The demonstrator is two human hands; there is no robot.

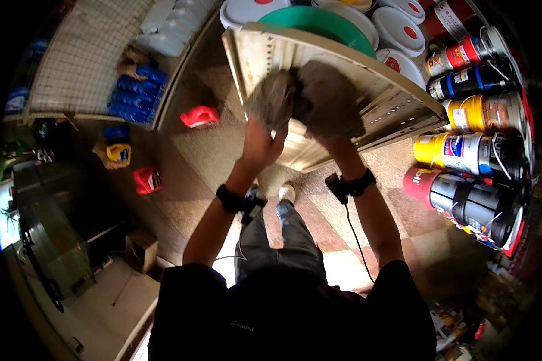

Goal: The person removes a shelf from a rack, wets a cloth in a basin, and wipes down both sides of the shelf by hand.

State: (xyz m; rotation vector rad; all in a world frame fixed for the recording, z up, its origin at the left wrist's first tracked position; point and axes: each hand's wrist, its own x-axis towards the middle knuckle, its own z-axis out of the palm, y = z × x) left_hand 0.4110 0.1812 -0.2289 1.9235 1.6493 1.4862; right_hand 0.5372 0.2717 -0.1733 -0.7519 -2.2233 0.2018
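Observation:
A grey-brown cloth [329,99] hangs bunched in front of me in two lobes, with a dark fold between them. My left hand [264,144] has hold of its left lobe, fingers partly covered by the fabric. At the right lobe is my right hand [327,141]; the cloth hides most of its fingers, though it appears to grip the lower edge. Just beyond and below the cloth stands a cream metal shelf unit [384,81] with perforated posts. Whether the cloth touches the metal cannot be told.
A green basin [316,25] and white lidded pails [397,31] sit behind the shelf's top edge. Stacked buckets [467,153] line the right side. Red jugs [199,116] and a yellow jug [118,154] are on the tiled floor [198,162]. Blue bottles [137,97] fill a left rack.

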